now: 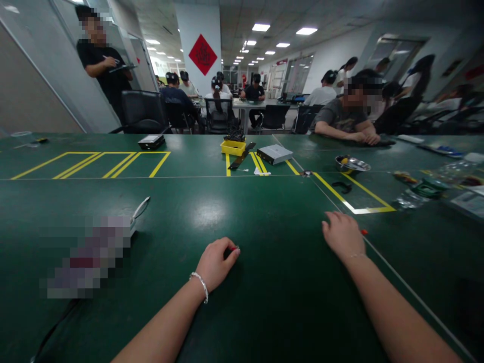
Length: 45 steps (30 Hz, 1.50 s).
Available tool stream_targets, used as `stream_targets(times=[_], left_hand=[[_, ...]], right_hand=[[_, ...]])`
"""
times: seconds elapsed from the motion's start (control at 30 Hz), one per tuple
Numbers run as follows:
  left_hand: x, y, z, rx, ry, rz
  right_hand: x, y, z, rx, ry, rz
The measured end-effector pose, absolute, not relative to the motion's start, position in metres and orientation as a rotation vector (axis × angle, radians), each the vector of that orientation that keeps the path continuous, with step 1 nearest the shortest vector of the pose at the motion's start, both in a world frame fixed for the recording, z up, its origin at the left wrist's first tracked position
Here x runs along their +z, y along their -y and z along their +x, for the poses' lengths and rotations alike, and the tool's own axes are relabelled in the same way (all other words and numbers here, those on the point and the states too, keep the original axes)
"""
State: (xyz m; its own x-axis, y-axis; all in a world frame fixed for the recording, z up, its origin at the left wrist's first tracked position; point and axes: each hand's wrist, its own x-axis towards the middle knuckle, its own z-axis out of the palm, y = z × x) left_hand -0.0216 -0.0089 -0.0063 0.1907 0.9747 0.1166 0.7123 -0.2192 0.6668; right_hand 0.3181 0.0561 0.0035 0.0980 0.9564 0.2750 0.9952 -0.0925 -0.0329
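My left hand (217,262), with a pale bracelet on its wrist, is closed at the table's near middle. A small red thing (236,248) with a clear or whitish edge shows between its thumb and curled fingers; its kind is too small to tell. Palm down on the green tabletop (276,217), my right hand (343,234) rests with its fingers bent downward, their tips partly hidden. I see nothing held in it. Just beside its outer edge is a small orange-red piece (364,232), close to the seam running along the table.
At left lies a blurred-out flat item (91,257) with a strap. Farther back are a yellow tray (233,147), a grey box (275,154), a black box (151,141), a metal bowl (353,163) and a black curved piece (342,187). A bottle (423,194) lies right. A person (346,113) sits opposite.
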Motion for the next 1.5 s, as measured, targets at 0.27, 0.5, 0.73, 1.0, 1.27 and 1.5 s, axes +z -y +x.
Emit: stream_targets(times=[0.27,0.5,0.73,1.0,1.27,1.5], left_hand=[[-0.005,0.010,-0.023,0.711,-1.615,1.870],[-0.006,0.010,-0.027,0.751,-1.590,1.762],[-0.006,0.008,-0.025,0.758,-1.560,1.799],[-0.011,0.008,-0.027,0.853,-1.508,1.798],[-0.013,0.006,-0.025,0.845,-1.583,1.856],[-0.014,0.008,-0.025,0.815,-1.569,1.887]], right_hand=[[-0.027,-0.060,0.417,-0.024,1.530,-2.643],[-0.010,-0.054,0.403,0.110,1.382,-2.591],[0.007,-0.052,0.332,0.319,1.407,-2.053],[-0.006,-0.025,0.167,1.513,1.100,-1.269],[-0.007,-0.012,0.153,1.916,0.790,-0.948],[-0.010,-0.012,0.156,1.953,0.810,-0.864]])
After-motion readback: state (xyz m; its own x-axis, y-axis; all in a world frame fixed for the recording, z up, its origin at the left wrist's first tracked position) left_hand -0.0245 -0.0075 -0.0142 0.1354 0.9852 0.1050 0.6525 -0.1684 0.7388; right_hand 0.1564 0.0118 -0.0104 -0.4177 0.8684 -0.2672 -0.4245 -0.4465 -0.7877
